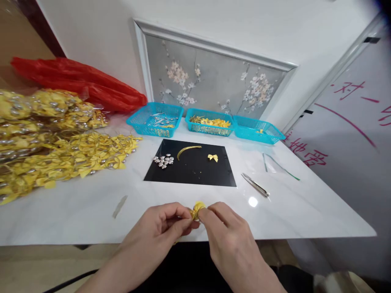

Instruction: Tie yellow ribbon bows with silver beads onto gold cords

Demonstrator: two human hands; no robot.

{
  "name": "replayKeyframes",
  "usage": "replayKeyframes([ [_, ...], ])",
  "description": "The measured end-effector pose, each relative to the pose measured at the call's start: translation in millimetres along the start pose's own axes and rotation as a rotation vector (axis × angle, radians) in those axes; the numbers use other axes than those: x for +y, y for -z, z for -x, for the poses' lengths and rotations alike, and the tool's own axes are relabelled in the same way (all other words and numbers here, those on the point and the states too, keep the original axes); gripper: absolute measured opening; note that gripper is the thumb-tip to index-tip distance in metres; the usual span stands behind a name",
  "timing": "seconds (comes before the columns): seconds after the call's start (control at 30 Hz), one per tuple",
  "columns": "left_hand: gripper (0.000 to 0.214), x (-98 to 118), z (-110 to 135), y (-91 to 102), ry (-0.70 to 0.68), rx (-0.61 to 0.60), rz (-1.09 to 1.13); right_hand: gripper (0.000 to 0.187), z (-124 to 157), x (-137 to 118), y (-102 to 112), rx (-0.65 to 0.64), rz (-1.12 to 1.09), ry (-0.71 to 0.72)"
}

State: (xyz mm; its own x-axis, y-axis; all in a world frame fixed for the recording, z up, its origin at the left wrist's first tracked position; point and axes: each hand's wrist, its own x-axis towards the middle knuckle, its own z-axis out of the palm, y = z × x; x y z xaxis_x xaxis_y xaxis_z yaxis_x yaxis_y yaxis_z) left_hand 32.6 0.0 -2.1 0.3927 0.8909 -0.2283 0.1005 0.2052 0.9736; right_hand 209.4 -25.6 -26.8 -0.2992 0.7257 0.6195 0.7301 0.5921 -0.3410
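Note:
Near the table's front edge, my left hand (166, 224) and my right hand (229, 228) pinch a yellow ribbon bow (199, 206) between them. Fingertips cover much of it, so its finer parts are hidden. Beyond the hands lies a black mat (183, 175). On its left side sits a cluster of shiny silver beads (164, 161). A bundle of thin gold ties (187, 148) curves along the mat's far part, and a single yellow bow (213, 157) rests at the right.
Thread snips (255, 186) lie right of the mat. Behind it stand a blue basket with silver pieces (137, 122), another with yellow bows (191, 127) and a third (259, 136). Finished-looking yellow bows with beads (76, 156) pile at left, beside red plastic (82, 81). A whiteboard (357, 162) borders the right.

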Motion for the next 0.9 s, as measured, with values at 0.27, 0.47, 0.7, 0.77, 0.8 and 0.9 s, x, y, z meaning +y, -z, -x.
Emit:
replayKeyframes([
  [0.27,0.029,-2,-4,1.9,0.039,-0.021,0.063,0.029,-3,6,5,-0.001,0.035,0.041],
  [0.47,0.023,-2,-7,0.1,-0.003,0.009,-0.014,0.021,-1,1,-4,0.063,-0.174,-0.046],
  [0.7,0.019,1,-6,-2.7,-0.04,0.055,-0.072,0.019,-6,-9,-7,0.009,-0.497,-0.285],
  [0.77,0.018,2,-6,-2.8,-0.044,0.076,-0.09,0.023,-6,-10,-10,-0.022,-0.59,-0.325],
  [0.8,0.017,3,-6,-3.0,-0.043,0.085,-0.096,0.024,-6,-11,-11,-0.024,-0.622,-0.345],
  [0.9,0.016,4,-6,-4.4,-0.037,0.095,-0.085,0.02,-6,-14,-15,0.054,-0.687,-0.408],
])
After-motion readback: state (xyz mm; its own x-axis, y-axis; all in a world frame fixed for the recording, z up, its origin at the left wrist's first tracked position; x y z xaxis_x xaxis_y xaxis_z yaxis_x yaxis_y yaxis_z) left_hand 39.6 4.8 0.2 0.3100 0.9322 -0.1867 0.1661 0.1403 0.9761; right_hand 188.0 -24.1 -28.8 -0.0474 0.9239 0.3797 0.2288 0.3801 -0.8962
